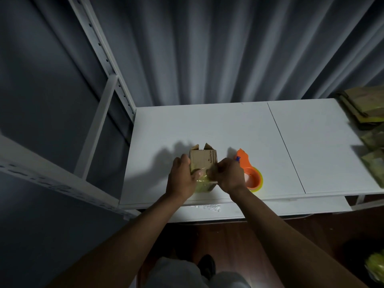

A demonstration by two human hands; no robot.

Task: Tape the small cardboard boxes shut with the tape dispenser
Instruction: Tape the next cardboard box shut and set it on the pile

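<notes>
Cardboard fills the middle of my view: a small brown cardboard box (203, 163) stands on the white tabletop (228, 129), near its front edge, with two short flaps sticking up at its far side. I see my left hand (182, 179) wrapped against the box's left side, thumb lying across its near top edge, so it grips the box. My right hand (228, 175) sits at the box's near right corner, fingers curled tight and pinching a strip of yellowish clear tape (202, 179) that runs over the near edge and down the front face. The two hands almost meet over that edge, with the box between them and just beyond. Just to the right of my right hand, touching the tabletop, lies the orange plastic tape dispenser (249, 171) with its yellowish roll, partly hidden behind my wrist; neither hand holds it. At the table's far right edge I make out a stack of flattened brown cardboard (361, 107). White metal shelving (104, 96) rises at the left, and grey pleated curtain (207, 48) hangs behind the table.
</notes>
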